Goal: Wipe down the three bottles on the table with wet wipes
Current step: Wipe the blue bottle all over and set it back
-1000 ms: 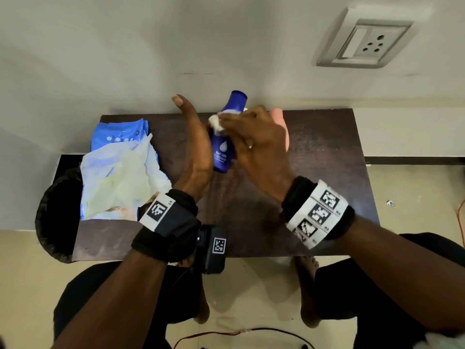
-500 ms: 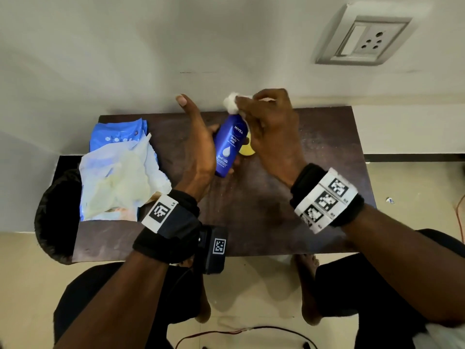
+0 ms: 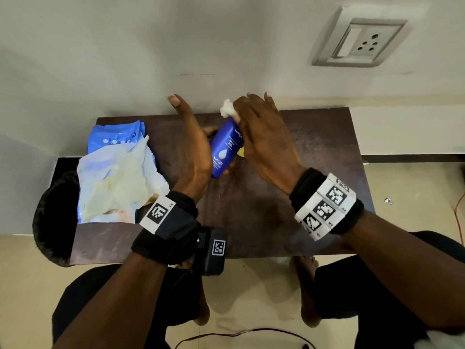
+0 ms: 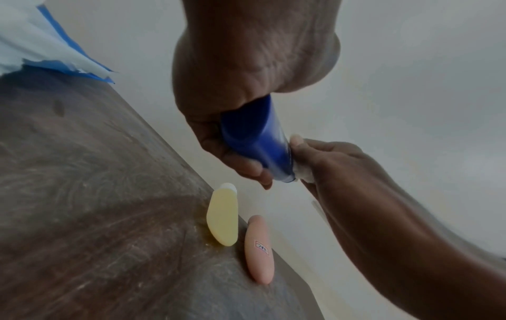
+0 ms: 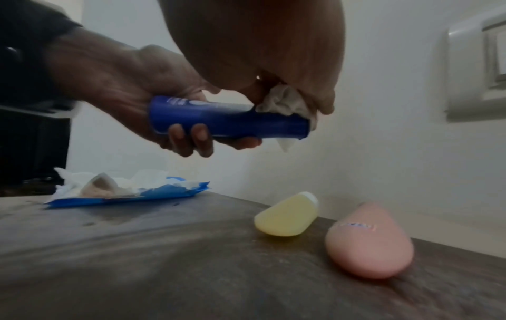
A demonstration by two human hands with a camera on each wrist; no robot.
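Bottle one under the wipe

Our left hand (image 3: 193, 149) grips the blue bottle (image 3: 225, 149) base above the bench (image 3: 276, 222); our right hand (image 3: 264, 139) pinches the wet wipe (image 3: 227, 110) on its cap. Below our grip lie the yellow bottle (image 5: 287, 214) and pink bottle (image 5: 369, 240), likely next.

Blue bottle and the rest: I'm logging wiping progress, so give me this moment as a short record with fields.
blue bottle: lifted off the table, tilted, held in the left hand
wipe: bunched in the right hand, pressed on the bottle's cap end
yellow bottle: lying on the table, untouched
pink bottle: lying beside the yellow one
wipes pack: open, on the table's left side
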